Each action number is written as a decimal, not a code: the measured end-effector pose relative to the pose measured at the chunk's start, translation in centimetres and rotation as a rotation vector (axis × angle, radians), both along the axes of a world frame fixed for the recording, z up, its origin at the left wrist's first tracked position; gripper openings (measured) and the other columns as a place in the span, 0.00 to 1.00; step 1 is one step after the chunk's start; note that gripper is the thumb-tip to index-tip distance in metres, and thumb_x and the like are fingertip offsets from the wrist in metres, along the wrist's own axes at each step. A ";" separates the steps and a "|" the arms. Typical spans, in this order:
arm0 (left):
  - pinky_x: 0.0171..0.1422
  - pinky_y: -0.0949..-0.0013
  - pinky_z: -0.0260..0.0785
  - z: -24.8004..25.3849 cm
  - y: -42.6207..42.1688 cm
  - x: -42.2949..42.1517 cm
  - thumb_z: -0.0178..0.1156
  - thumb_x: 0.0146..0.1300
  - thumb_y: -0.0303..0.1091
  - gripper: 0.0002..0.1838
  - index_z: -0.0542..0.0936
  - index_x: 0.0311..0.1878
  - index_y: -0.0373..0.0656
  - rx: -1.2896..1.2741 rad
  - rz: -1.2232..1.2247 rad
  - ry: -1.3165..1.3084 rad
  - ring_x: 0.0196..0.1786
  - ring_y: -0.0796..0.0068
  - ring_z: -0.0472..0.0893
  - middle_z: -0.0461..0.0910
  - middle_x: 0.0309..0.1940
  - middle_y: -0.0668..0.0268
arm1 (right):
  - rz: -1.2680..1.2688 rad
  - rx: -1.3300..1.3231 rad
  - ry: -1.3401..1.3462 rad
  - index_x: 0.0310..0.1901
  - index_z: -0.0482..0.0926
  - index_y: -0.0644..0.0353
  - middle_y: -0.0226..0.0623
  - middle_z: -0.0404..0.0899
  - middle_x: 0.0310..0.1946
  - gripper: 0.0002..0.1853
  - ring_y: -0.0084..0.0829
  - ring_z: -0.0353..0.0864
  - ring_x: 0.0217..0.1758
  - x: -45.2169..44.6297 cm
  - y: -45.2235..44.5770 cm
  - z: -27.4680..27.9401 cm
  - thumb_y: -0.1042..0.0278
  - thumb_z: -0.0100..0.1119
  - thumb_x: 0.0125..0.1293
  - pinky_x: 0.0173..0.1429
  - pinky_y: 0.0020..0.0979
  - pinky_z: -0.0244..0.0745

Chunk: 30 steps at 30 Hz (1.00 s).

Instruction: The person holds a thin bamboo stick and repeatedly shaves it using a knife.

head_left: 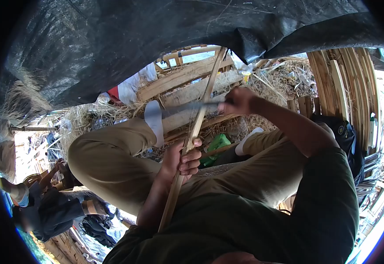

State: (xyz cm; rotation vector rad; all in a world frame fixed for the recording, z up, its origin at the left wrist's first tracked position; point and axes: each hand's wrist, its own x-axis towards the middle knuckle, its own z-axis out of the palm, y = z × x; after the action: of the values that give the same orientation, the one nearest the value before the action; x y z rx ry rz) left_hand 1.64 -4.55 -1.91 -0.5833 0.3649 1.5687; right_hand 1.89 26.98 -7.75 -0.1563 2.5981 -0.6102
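A long pale strip of split wood or bamboo [199, 115] runs slantwise from my chest up toward the black sheet. My left hand [182, 159] is wrapped round its lower half, above my lap. In my right hand [239, 101] is the handle of a knife, gripped in a fist. The knife's long grey blade [178, 108], blurred by motion, lies across the strip and points left. Whether the edge bites into the wood cannot be made out.
Black plastic sheeting [126, 39] hangs overhead. Straw and shavings [284, 83] cover the ground around several planks [178, 83]. Upright split boards [348, 83] and a black bag [343, 134] stand right. A green plastic bag [218, 144] lies between my legs. Another person [55, 207] sits at lower left.
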 end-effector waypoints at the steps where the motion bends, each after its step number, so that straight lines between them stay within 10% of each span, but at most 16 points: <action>1: 0.10 0.79 0.50 0.1 0.0 -0.2 0.40 0.77 0.46 0.14 0.72 0.43 0.50 -0.015 0.002 -0.021 0.09 0.86 0.56 0.60 0.12 0.79 | -0.069 -0.001 -0.019 0.29 0.82 0.64 0.48 0.80 0.21 0.43 0.47 0.83 0.29 -0.5 1.5 -0.9 0.22 0.44 0.66 0.39 0.47 0.77; 23: 0.11 0.80 0.50 -0.4 -0.1 0.3 0.38 0.77 0.42 0.13 0.72 0.44 0.50 -0.012 -0.028 0.099 0.09 0.88 0.57 0.60 0.12 0.80 | -0.096 0.050 -0.180 0.31 0.84 0.62 0.44 0.80 0.20 0.44 0.44 0.84 0.26 -0.5 -3.4 2.3 0.21 0.37 0.67 0.36 0.46 0.80; 30: 0.12 0.78 0.49 -0.4 -0.1 0.7 0.41 0.75 0.44 0.12 0.72 0.42 0.52 0.018 -0.083 0.077 0.09 0.86 0.56 0.60 0.12 0.79 | -0.124 0.221 -0.153 0.38 0.85 0.65 0.54 0.83 0.31 0.47 0.51 0.86 0.42 -2.1 0.8 0.7 0.21 0.34 0.68 0.50 0.51 0.79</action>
State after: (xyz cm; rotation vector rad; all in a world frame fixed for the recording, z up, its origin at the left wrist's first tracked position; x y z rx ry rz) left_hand 2.34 -4.64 -2.36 -0.4889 0.4278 1.5162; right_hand -0.18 27.81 -7.07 0.1186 2.5162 -0.3568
